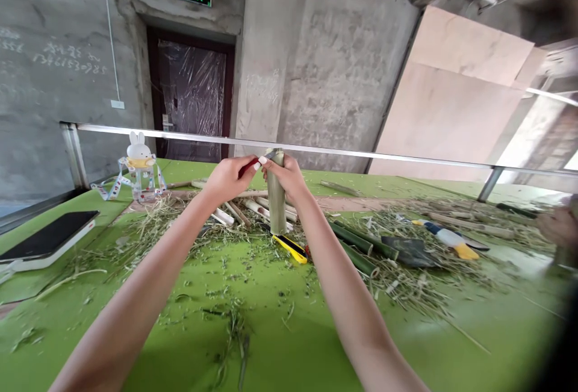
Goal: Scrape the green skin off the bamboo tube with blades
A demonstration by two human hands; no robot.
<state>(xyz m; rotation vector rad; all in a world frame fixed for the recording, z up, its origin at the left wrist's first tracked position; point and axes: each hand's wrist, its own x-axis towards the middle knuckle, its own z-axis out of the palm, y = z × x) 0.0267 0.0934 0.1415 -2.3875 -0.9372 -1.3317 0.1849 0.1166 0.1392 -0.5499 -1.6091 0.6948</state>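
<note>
A pale green bamboo piece point(276, 202) stands upright on the green table near the middle. My right hand point(289, 176) is wrapped round its upper part. My left hand point(232, 178) grips a red-handled knife point(249, 167), whose blade lies against the top of the bamboo. The fingertips of both hands nearly meet there. At the foot of the bamboo lies a yellow and black utility knife point(291, 248).
Dark green bamboo tubes point(356, 244) and shavings lie to the right, beside a white-and-yellow-handled tool point(447, 238). A phone point(49, 235) and bunny bottle point(141, 169) are at left. A metal rail point(383, 155) crosses behind. Another person's hand point(560, 223) shows far right.
</note>
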